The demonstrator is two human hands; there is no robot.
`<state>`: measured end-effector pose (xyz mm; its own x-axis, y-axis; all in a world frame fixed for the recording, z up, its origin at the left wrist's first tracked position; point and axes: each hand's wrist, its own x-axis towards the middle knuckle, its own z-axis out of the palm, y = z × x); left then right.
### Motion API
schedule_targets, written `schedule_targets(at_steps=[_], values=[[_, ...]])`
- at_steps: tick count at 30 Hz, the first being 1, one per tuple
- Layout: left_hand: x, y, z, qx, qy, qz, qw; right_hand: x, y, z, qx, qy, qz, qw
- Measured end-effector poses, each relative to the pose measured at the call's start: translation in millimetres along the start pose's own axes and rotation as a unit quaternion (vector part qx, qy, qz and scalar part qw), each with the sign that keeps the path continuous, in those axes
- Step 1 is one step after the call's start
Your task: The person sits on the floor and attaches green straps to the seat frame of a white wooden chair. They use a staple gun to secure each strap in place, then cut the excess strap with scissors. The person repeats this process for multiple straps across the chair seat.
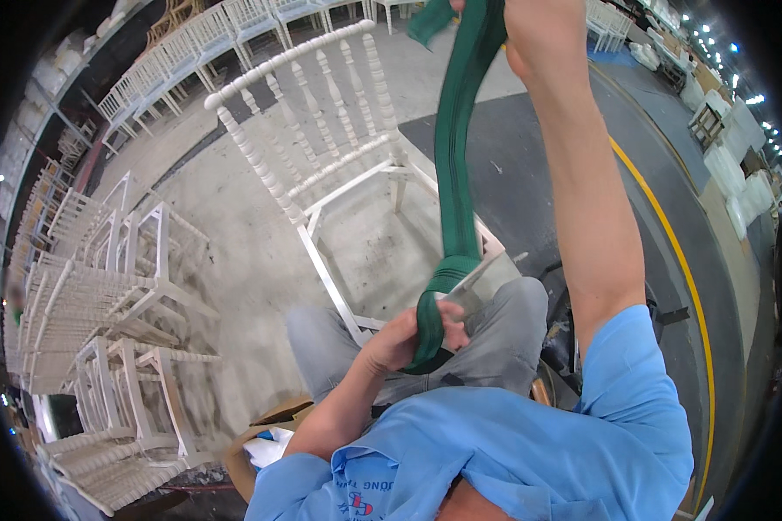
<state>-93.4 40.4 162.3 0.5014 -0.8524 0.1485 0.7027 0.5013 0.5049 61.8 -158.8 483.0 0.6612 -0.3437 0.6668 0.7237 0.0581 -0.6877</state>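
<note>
A white chair frame with turned spindles and an open seat stands in front of my knees. Green elastic webbing is looped over its front rail near the right corner. From that loop a long band stretches up to my right hand, which is raised high and partly cut off by the top edge; its fingers appear closed on the band. My left hand sits low at the front rail, gripping the webbing's lower part just under the loop. A loose green piece hangs near the top edge.
White chair frames are stacked on the left, and a row of white chairs lines the back. An open cardboard box lies by my left side. A yellow floor line curves along the right. Wrapped bundles stand farther right.
</note>
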Motion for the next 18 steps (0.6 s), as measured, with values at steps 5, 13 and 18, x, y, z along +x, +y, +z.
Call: schedule_targets(at_steps=[5, 13, 18], values=[[-23.9, -2.6, -11.6, 0.339, 0.351, 0.148, 0.86, -1.6, 72.7, -44.2, -0.001, 0.019, 0.065, 0.998], [-24.1, -48.9, -7.4, 0.682, 0.348, 0.225, 0.602, 34.0, 67.6, -134.9, 0.011, 0.174, 0.029, 0.984], [-14.4, -82.2, -23.1, 0.725, 0.06, 0.012, 0.686, -4.4, 54.8, -63.2, -0.036, -0.015, 0.071, 0.997]])
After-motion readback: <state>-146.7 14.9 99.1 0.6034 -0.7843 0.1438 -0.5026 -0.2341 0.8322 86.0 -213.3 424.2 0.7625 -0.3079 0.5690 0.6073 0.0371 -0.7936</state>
